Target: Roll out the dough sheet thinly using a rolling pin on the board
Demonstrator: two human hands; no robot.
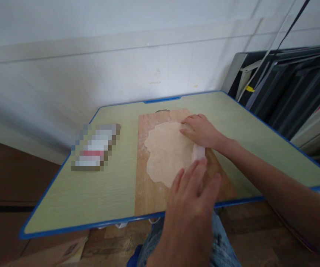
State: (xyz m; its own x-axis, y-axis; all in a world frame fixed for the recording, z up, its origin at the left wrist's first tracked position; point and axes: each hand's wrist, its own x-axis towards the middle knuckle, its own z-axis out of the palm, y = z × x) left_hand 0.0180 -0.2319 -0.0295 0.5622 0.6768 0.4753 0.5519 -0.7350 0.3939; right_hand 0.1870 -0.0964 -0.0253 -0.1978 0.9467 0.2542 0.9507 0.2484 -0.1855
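Note:
A thin, uneven sheet of dough (166,150) lies on a floured wooden board (149,196). Along its right edge is a pale rolling pin (198,153), seen only as a short stretch between my hands. My right hand (200,129) is curved over the far end of the pin, its fingertips at the dough's upper right edge. Nearer to me, my left hand (192,193) lies over the near end, with its fingers bent across it and a little apart. Both ends of the pin are hidden under my hands.
The board rests on a pale green folding table (115,193) with a blue rim. A blurred-out flat object (95,146) lies on the left side. Behind the table is a white wall (154,66). Dark panels (293,85) and cables stand at the right.

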